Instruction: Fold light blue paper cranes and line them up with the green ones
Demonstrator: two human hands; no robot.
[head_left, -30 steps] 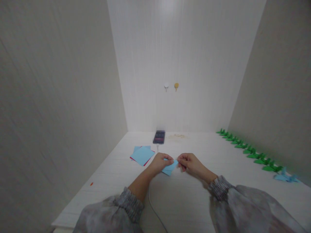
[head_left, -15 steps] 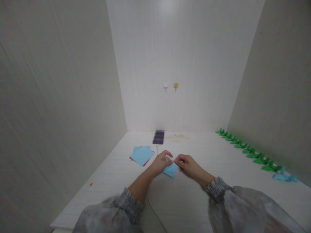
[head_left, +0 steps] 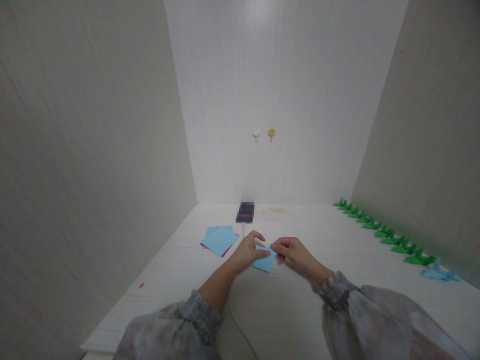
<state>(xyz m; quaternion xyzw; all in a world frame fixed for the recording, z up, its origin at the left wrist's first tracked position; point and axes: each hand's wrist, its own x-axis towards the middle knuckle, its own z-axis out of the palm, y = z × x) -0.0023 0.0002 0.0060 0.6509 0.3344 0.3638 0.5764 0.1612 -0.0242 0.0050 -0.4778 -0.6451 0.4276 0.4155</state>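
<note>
A small light blue folded paper point(head_left: 265, 262) lies on the white table point(head_left: 285, 310) between my two hands. My left hand point(head_left: 247, 250) presses on its left part, thumb and fingers pinched at the paper's upper edge. My right hand point(head_left: 290, 251) pinches the paper's right corner with curled fingers. Both hands rest low on the table top.
A stack of light blue sheets over a red one point(head_left: 219, 239) lies left of my hands. A dark phone point(head_left: 245, 212) stands behind, its cable point(head_left: 236, 320) running toward me. Green folded paper figures point(head_left: 378, 230) line the right wall, ending in a blue one point(head_left: 438, 273). Two hooks point(head_left: 264, 134) hang on the back wall.
My hands have shifted slightly on the paper; the left thumb now lies across its top and the paper sits flatter on the table.
</note>
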